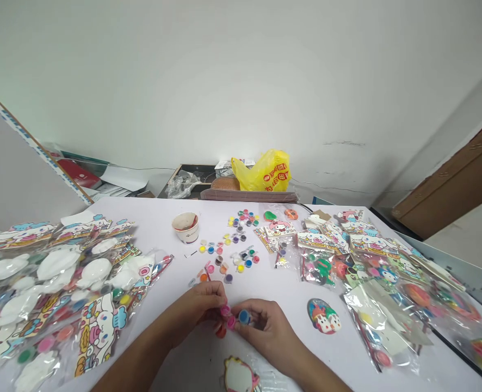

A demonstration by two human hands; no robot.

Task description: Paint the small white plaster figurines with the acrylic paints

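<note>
Head view: paint strip [231, 323] roughly crosswise, blue pot [244, 316] rightmost.

A smooth, matt white tabletop [163, 305]. By its left edge, packets [151, 261] of thin, glossy, crinkled clear plastic cover chalky, matt white shapes [57, 261]; their header cards [98, 332] are smooth printed paper. Toward the right edge lie more packets in shiny film [383, 321], and between them and the middle of the near edge, a painted plaque [325, 316] with a smooth surface. Close to the near edge, small paint pots [244, 317] of smooth plastic. Toward the far edge, a paper-looking cup [186, 231]. Beyond that edge, a wrinkled yellow plastic bag [265, 171] with a soft sheen, against a matt wall [241, 81]. The brown panel [453, 174] past the right edge could be wood or cardboard; the view is too poor to tell.
</note>
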